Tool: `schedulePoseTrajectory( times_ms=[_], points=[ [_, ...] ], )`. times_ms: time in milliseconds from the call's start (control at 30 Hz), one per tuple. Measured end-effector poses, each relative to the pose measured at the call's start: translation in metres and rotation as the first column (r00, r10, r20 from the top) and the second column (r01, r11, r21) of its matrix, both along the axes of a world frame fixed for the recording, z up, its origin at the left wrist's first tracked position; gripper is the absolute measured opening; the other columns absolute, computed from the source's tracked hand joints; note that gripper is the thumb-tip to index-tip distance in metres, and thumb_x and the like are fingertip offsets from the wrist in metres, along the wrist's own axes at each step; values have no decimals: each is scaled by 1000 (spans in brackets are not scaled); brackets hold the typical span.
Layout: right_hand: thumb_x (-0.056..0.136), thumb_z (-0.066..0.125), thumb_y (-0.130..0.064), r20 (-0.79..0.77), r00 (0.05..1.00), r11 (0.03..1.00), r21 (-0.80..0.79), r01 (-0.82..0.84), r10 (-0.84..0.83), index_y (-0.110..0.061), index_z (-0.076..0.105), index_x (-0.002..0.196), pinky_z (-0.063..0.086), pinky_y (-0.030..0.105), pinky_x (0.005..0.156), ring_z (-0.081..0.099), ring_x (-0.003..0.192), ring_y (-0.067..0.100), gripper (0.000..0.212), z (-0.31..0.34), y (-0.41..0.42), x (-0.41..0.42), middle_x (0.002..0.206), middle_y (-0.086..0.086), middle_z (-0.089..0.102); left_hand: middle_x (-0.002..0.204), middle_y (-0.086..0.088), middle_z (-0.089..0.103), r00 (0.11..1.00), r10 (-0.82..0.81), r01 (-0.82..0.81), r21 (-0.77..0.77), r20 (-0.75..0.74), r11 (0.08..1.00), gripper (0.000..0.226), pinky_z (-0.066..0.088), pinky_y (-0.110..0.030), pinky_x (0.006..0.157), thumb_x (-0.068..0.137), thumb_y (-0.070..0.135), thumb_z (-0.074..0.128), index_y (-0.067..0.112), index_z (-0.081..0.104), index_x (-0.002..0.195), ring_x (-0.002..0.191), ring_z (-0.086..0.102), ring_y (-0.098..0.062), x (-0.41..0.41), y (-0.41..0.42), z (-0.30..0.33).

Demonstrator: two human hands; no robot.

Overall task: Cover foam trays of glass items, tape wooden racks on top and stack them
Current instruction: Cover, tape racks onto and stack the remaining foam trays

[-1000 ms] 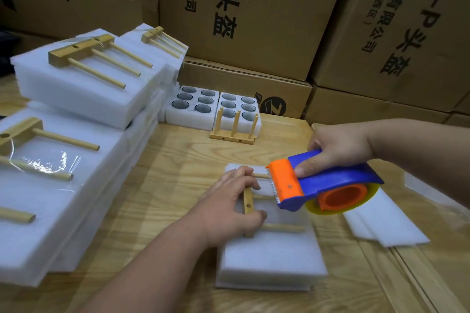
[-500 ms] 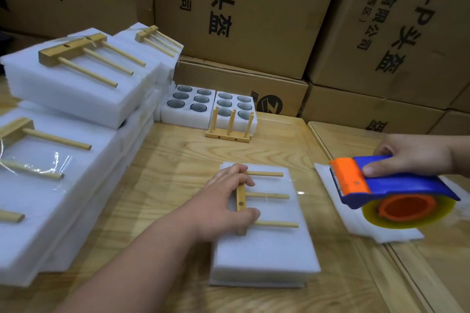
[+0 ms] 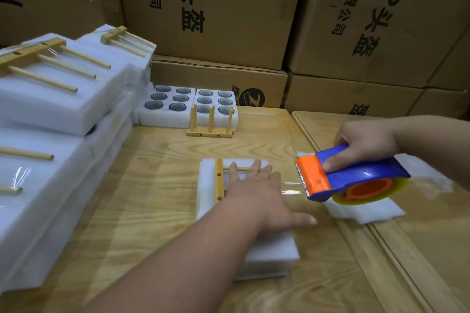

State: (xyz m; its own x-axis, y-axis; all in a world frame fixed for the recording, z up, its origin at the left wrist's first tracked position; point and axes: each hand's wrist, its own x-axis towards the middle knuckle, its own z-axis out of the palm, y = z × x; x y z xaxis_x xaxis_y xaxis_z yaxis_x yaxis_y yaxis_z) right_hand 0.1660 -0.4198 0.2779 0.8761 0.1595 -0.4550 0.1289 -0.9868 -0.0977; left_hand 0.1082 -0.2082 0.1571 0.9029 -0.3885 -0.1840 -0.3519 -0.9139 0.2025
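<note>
The covered foam tray (image 3: 269, 246) is lying lengthwise ahead on the table (image 3: 157, 185). The left hand (image 3: 256, 190), fingers flat, is pressing its wooden rack (image 3: 219, 180). The right hand (image 3: 366, 145) is gripping the tape dispenser (image 3: 351, 176) just beside, tape spanning leftward.

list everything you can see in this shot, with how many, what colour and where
covered foam tray: one, white, centre of table under the left hand
wooden rack: one, tan, lying on that tray
tape dispenser: one, blue and orange, right, over a white foam sheet
open foam trays: two, white, six holes each, table back
standing rack: one, tan, before them
finished packs: several, white, stacked left
cardboard boxes: many, brown, behind
table: one, light wood
left hand: flat on the rack
right hand: grip on the dispenser
</note>
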Motion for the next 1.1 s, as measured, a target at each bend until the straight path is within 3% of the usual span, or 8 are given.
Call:
schedulePoseTrajectory(
  times_ms=[133, 300, 533, 733, 933, 1100],
  points=[
    [58, 68, -88, -29, 1000, 999, 33, 7, -6, -18, 73, 85, 47, 18, 53, 70, 61, 6, 74, -12, -2, -1, 72, -7, 75, 171, 2, -5, 993, 3, -10, 63, 114, 998, 102, -13, -66, 117, 82, 74, 44, 22, 8, 162, 155, -14, -18, -2, -2, -19],
    [60, 65, -85, -37, 999, 994, 106, 16, -12, -17, 74, 87, 49, 21, 56, 72, 64, 9, 74, -22, -6, -8, 74, -4, 76, 170, 8, -4, 990, -77, 70, 62, 119, 996, 105, -12, -62, 119, 73, 75, 42, 28, 8, 161, 156, -10, -13, -3, 14, -21],
    [48, 56, -100, -54, 998, 991, 124, 50, -44, -21, 69, 71, 44, 28, 61, 64, 54, 5, 84, -40, -15, -21, 65, -5, 72, 169, 14, -4, 979, -98, 94, 28, 177, 995, 106, -10, -57, 122, 66, 76, 34, 34, 10, 160, 154, -9, -6, -6, 25, -26],
    [40, 58, -101, -48, 994, 985, 133, 109, -103, -14, 74, 85, 51, 30, 64, 73, 70, 17, 100, -44, -44, -38, 76, 1, 76, 169, 14, -7, 982, -102, 97, 34, 161, 995, 103, -12, -56, 122, 71, 78, 33, 34, 7, 160, 154, -13, -6, -6, 25, -27],
    [39, 51, -106, -36, 993, 994, -29, 110, -111, -21, 73, 79, 52, 27, 60, 71, 63, 10, 97, -44, -24, -41, 68, -9, 73, 169, 13, -10, 981, -107, 96, 71, 164, 993, 101, -13, -58, 121, 75, 76, 34, 32, 5, 161, 154, -15, -8, -7, 23, -28],
    [49, 44, -105, -1, 997, 954, -292, 70, -73, -21, 69, 76, 44, 30, 58, 65, 67, 17, 92, -43, 12, -40, 73, 0, 69, 169, 12, -10, 982, -110, 98, 84, 156, 992, 101, -12, -59, 120, 76, 75, 35, 31, 4, 161, 154, -15, -10, -7, 22, -26]
  ],
)
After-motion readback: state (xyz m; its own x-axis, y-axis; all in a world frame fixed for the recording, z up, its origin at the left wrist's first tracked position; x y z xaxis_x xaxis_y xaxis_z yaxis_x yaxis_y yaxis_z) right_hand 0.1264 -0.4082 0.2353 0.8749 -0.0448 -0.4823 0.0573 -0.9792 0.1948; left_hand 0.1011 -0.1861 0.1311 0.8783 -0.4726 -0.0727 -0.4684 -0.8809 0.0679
